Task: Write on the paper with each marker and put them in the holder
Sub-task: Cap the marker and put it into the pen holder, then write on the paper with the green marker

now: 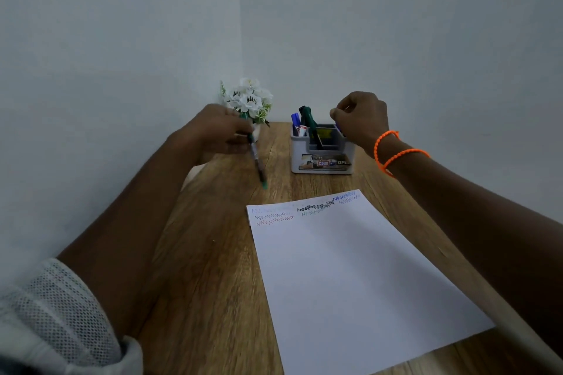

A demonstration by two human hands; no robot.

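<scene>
A white sheet of paper (350, 277) lies on the wooden table, with zigzag scribbles in red, black, green and blue along its far edge. My left hand (221, 131) holds a green marker (257, 158), tip pointing down toward the table, blurred by motion. A grey-white holder (320, 158) stands beyond the paper, with blue, red-labelled and dark green markers (304, 122) upright in it. My right hand (361, 117) hovers over the holder's right side, fingers pinched; a blue marker end (338, 128) shows just under it.
A small pot of white artificial flowers (249, 100) stands in the far corner, partly behind my left hand. Pale walls close off the left and back. The wooden table (213, 268) is narrow, its right edge running under my right forearm.
</scene>
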